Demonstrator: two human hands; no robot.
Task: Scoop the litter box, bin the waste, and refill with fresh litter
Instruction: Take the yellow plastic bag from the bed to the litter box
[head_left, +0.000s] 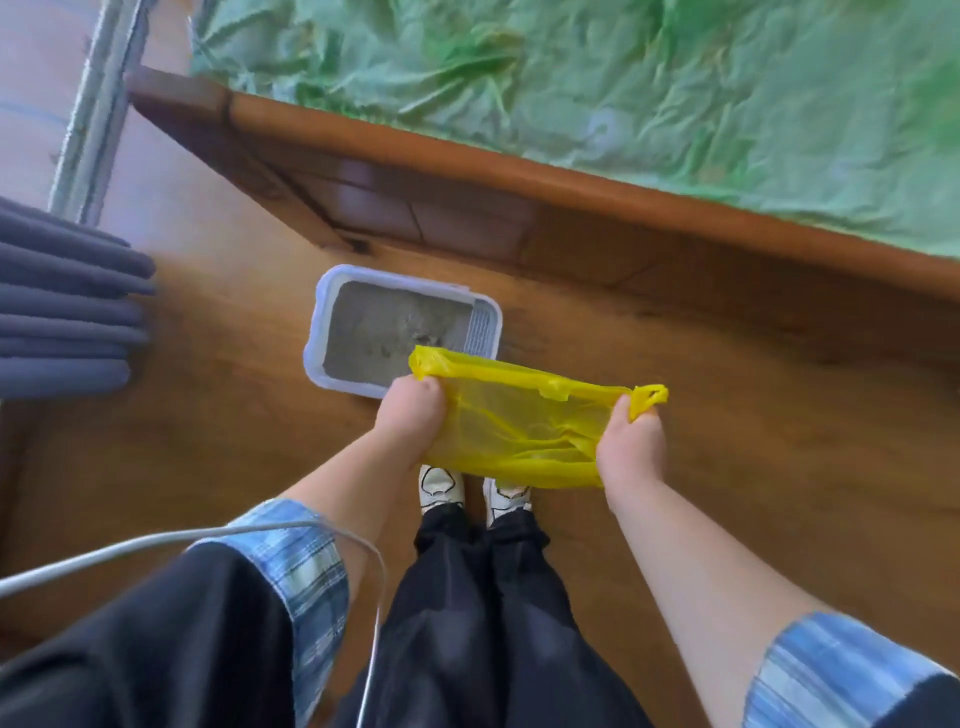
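A pale lavender litter box (318, 322) sits on the wooden floor, filled with grey litter (379, 332) whose surface is disturbed near the middle. In front of it I hold a yellow plastic bag (519, 421) stretched between both hands. My left hand (410, 421) grips the bag's left handle. The right handle is gripped by my right hand (631, 441). Something pale and small lies inside the bag's bottom; I cannot tell what it is. No scoop shows.
A wooden bed frame (467, 156) with a green sheet (623, 78) runs across the back. Grey curtains (67, 312) hang at the left. My feet in white shoes (441, 486) stand just below the bag. A grey cable (156, 543) crosses my left sleeve.
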